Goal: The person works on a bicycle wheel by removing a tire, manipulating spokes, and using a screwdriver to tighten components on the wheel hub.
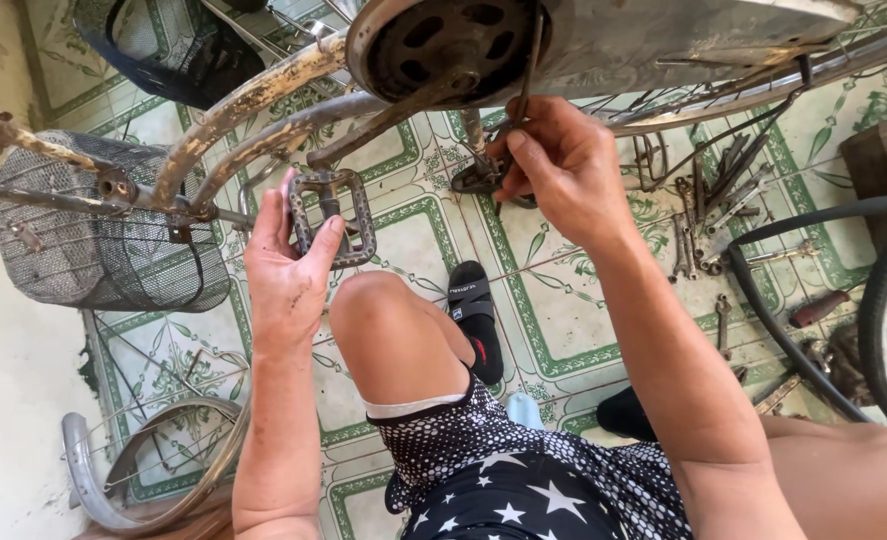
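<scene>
Head view | left hand [289, 265] fingers being wrapped around stiff metal pedal [334, 215], best gripped by its frame | right hand [554, 165] fingertips being pinched on thin rod [526, 75] beside chainwheel [444, 40]

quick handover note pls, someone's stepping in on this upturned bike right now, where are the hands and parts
Left hand grips the near pedal, holding the crank steady.
Right hand pinches a thin tool at the far pedal, below the chainwheel.
Spanners lie spread on the tiled floor to the right; a loose rim lies bottom left.
Done: both pedals still on the cranks.
Left: whatever the far pedal needs; cannot tell if it is loosened.
</scene>
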